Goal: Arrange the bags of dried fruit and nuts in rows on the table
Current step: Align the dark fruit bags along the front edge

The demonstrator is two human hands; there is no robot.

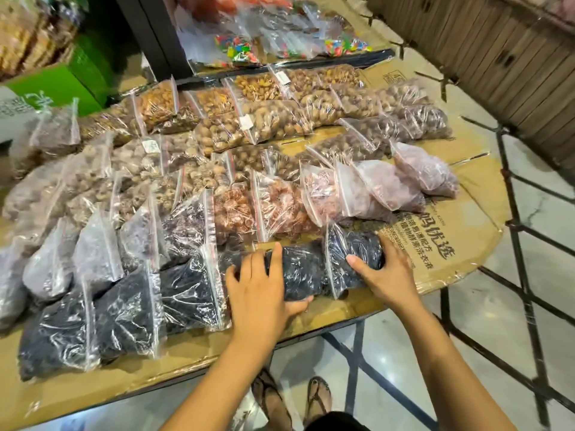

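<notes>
Clear zip bags of nuts and dried fruit lie in slanting rows on a table covered with cardboard point(460, 231). The nearest row holds bags of black dried fruit. My left hand point(259, 293) rests on top of one black bag point(298, 272), thumb under its near edge. My right hand point(381, 269) clasps the end bag of black fruit point(351, 253) at the row's right end. Behind them lie reddish dried-fruit bags point(277, 209) and pale pink bags point(389, 185). Rows of brown nut bags point(273, 126) fill the back.
Bags of coloured sweets point(239, 49) lie on a farther surface. A green box point(59, 85) stands at the back left, a wooden slatted wall point(504, 54) at the right. The table's near edge runs diagonally; my sandalled feet point(292, 399) show on the tiled floor.
</notes>
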